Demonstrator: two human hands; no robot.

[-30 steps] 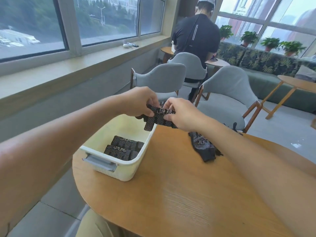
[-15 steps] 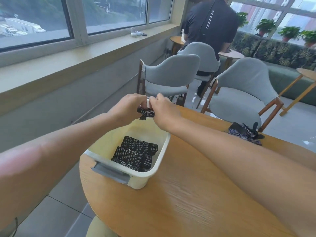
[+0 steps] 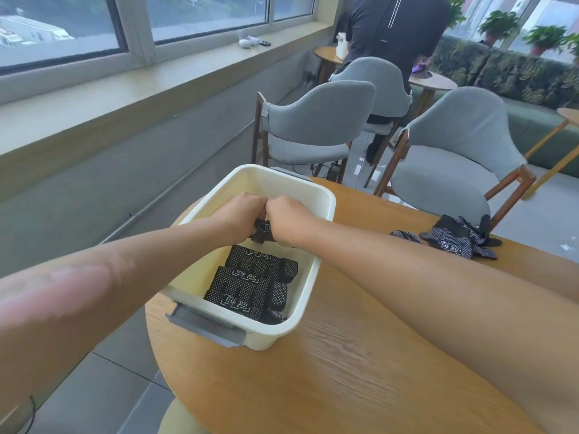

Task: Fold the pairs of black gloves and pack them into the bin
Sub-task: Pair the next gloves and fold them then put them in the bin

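Inside bin [image 3: 316, 195], both hands grip folded gloves [image 3: 262, 231]; loose gloves [image 3: 454, 241] apparently unfolded nearby.

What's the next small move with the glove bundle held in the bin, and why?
Probably lower the folded bundle beside the two folded pairs and let go. Both hands, left and right, grip it inside the bin, with free floor at the far end.

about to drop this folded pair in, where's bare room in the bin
Free: the bin floor at its far end, beyond both hands. Crowded: the near end, where two folded pairs lie side by side. The left hand and right hand grip the folded pair just past them.
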